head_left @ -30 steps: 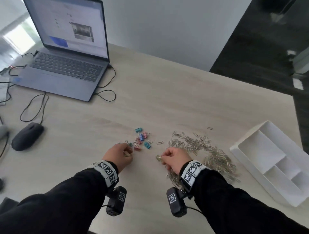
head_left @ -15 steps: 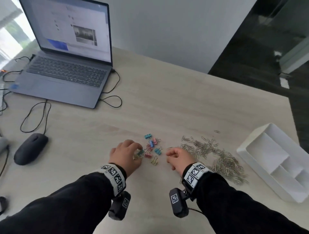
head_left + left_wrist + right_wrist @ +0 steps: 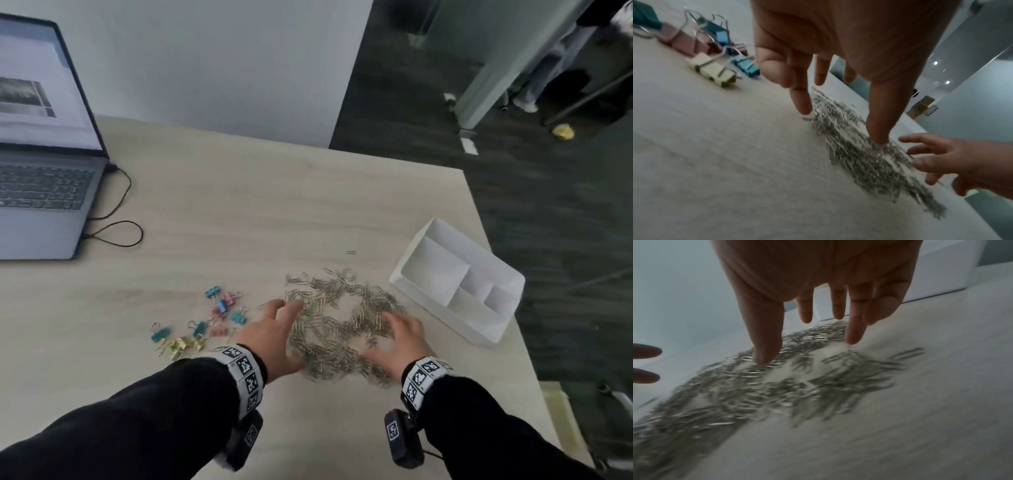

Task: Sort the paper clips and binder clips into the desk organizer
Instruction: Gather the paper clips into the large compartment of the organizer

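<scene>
Loose heap of silver wire paper clips (image 3: 337, 329) on pale wood worktop (image 3: 239, 212), flanked by left hand (image 3: 274, 334) and right hand (image 3: 399, 339), fingers spread, gripping nothing. Coloured binder clips (image 3: 205, 322) leftward; white compartmented desk organizer (image 3: 493, 334) rightward; grey laptop (image 3: 41, 192) far left.

Head view: looks forward and down from above the near edge of the desk (image 3: 212, 205), far enough back to take in the pile of paper clips (image 3: 337, 325), both forearms, the laptop (image 3: 41, 192) at far left and the white organizer (image 3: 455, 277) right of the pile.
Left wrist view: close and low, left of the pile of paper clips (image 3: 869, 155), facing along the left hand (image 3: 849, 40) across it.
Right wrist view: close and low, just near of the pile (image 3: 766, 386), facing along the right hand (image 3: 818, 269) toward the organizer (image 3: 941, 272).
Shared: all three views show the pile.
</scene>
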### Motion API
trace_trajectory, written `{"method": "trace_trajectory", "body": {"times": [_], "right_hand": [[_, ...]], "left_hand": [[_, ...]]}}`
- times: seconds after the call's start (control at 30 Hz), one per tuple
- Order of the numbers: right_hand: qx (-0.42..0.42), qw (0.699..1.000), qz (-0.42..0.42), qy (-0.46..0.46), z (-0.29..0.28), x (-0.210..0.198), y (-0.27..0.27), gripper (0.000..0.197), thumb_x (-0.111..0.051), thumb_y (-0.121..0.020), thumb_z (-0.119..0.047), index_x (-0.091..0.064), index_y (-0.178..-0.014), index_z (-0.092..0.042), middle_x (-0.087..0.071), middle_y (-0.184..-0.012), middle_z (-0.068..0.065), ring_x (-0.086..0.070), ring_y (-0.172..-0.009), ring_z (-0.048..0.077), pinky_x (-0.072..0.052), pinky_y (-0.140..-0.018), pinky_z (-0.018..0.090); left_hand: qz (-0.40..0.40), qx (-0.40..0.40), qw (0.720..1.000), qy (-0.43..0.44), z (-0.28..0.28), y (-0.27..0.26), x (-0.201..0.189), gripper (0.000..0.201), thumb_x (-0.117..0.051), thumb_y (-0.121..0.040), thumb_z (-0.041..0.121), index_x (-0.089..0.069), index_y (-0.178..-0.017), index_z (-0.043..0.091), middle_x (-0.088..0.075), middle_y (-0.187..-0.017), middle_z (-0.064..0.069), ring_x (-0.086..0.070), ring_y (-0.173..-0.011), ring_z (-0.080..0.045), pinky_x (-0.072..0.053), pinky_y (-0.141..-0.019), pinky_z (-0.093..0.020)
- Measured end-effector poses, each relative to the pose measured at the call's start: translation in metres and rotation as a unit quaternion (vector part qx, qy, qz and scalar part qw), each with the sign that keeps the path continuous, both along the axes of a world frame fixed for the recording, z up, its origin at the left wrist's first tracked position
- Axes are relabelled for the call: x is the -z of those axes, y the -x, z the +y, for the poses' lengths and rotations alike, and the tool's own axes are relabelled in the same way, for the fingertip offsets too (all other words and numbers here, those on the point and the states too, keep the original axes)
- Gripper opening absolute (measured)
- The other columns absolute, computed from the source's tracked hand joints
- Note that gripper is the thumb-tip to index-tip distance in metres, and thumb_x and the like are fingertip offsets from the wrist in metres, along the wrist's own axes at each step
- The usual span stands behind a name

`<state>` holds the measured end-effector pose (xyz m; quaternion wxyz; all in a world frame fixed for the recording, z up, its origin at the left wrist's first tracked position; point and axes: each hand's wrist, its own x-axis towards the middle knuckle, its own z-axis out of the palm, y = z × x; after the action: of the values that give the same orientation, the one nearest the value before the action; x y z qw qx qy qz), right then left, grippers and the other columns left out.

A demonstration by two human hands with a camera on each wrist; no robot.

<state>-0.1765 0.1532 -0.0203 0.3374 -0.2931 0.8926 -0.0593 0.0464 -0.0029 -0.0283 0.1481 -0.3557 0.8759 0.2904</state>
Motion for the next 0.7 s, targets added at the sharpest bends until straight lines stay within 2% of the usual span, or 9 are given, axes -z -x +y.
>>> {"method": "trace_trajectory", "body": {"times": [0.07, 0.17, 0.27, 0.33, 0.43, 0.5, 0.6, 0.7], "right_hand": [[-0.016, 1.0, -0.004, -0.016, 0.016, 0.006, 0.019, 0.114, -0.084, -0.058, -0.057, -0.016, -0.149, -0.04, -0.007, -0.156, -0.003, -0.052, -0.124, 0.023, -0.043, -0.107, 0.039], [-0.088, 0.995, -0.013, -0.047, 0.032, 0.017, 0.038, 0.127, -0.087, -0.053, -0.057, -0.002, -0.148, -0.048, 0.01, -0.159, -0.003, -0.045, -0.133, 0.027, -0.036, -0.111, 0.039], [-0.194, 0.98, -0.013, -0.029, 0.041, 0.028, 0.049, 0.121, -0.085, -0.055, -0.058, -0.004, -0.145, -0.052, 0.012, -0.159, -0.004, -0.045, -0.132, 0.028, -0.034, -0.113, 0.039], [-0.236, 0.972, -0.013, 0.001, 0.041, 0.033, 0.052, 0.114, -0.082, -0.06, -0.059, -0.006, -0.144, -0.052, 0.012, -0.159, -0.007, -0.046, -0.131, 0.026, -0.035, -0.113, 0.04], [-0.247, 0.968, -0.017, 0.044, 0.033, 0.039, 0.056, 0.107, -0.08, -0.065, -0.057, -0.006, -0.143, -0.053, 0.012, -0.159, -0.01, -0.043, -0.134, 0.025, -0.038, -0.111, 0.042], [-0.246, 0.967, -0.026, 0.057, 0.023, 0.04, 0.058, 0.106, -0.079, -0.067, -0.056, -0.004, -0.143, -0.055, 0.014, -0.159, -0.011, -0.047, -0.131, 0.025, -0.042, -0.108, 0.043], [-0.286, 0.957, -0.016, 0.056, 0.006, 0.039, 0.06, 0.1, -0.075, -0.072, -0.056, -0.005, -0.143, -0.054, 0.005, -0.158, -0.007, -0.056, -0.118, 0.023, -0.047, -0.102, 0.041], [-0.328, 0.943, -0.001, 0.061, -0.009, 0.035, 0.06, 0.082, -0.07, -0.079, -0.051, -0.018, -0.143, -0.049, -0.018, -0.151, 0.002, -0.049, -0.124, 0.025, -0.046, -0.103, 0.041]], "left_hand": [[-0.053, -0.008, 0.999, 0.011, 0.01, 0.012, 0.009, 0.117, -0.074, -0.058, 0.066, 0.003, -0.144, 0.045, -0.008, -0.156, -0.001, -0.068, -0.091, -0.027, -0.059, -0.072, -0.037], [-0.089, -0.027, 0.995, 0.023, 0.02, 0.025, 0.017, 0.119, -0.079, -0.055, 0.062, 0.003, -0.141, 0.049, -0.009, -0.152, -0.001, -0.068, -0.086, -0.026, -0.059, -0.068, -0.036], [-0.098, -0.046, 0.994, 0.032, 0.028, 0.042, 0.018, 0.114, -0.081, -0.058, 0.057, -0.004, -0.142, 0.046, -0.017, -0.147, -0.003, -0.068, -0.087, -0.027, -0.06, -0.074, -0.038], [-0.1, -0.062, 0.992, 0.034, 0.034, 0.055, 0.018, 0.112, -0.081, -0.063, 0.053, -0.004, -0.144, 0.045, -0.019, -0.145, -0.003, -0.068, -0.086, -0.024, -0.059, -0.075, -0.035], [-0.094, -0.085, 0.991, 0.035, 0.045, 0.07, 0.018, 0.107, -0.08, -0.069, 0.043, -0.004, -0.144, 0.045, -0.022, -0.144, -0.005, -0.064, -0.078, -0.018, -0.055, -0.065, -0.025], [-0.093, -0.086, 0.991, 0.038, 0.05, 0.076, 0.02, 0.103, -0.078, -0.072, 0.034, -0.005, -0.144, 0.046, -0.024, -0.143, -0.005, -0.059, -0.072, -0.015, -0.051, -0.058, -0.021], [-0.095, -0.069, 0.992, 0.04, 0.053, 0.082, 0.02, 0.097, -0.074, -0.073, 0.028, -0.008, -0.142, 0.048, -0.029, -0.137, -0.005, -0.056, -0.067, -0.013, -0.05, -0.054, -0.021], [-0.095, -0.041, 0.994, 0.043, 0.054, 0.09, 0.017, 0.089, -0.073, -0.074, 0.031, -0.015, -0.139, 0.049, -0.032, -0.13, -0.005, -0.055, -0.069, -0.015, -0.053, -0.06, -0.023]]}}
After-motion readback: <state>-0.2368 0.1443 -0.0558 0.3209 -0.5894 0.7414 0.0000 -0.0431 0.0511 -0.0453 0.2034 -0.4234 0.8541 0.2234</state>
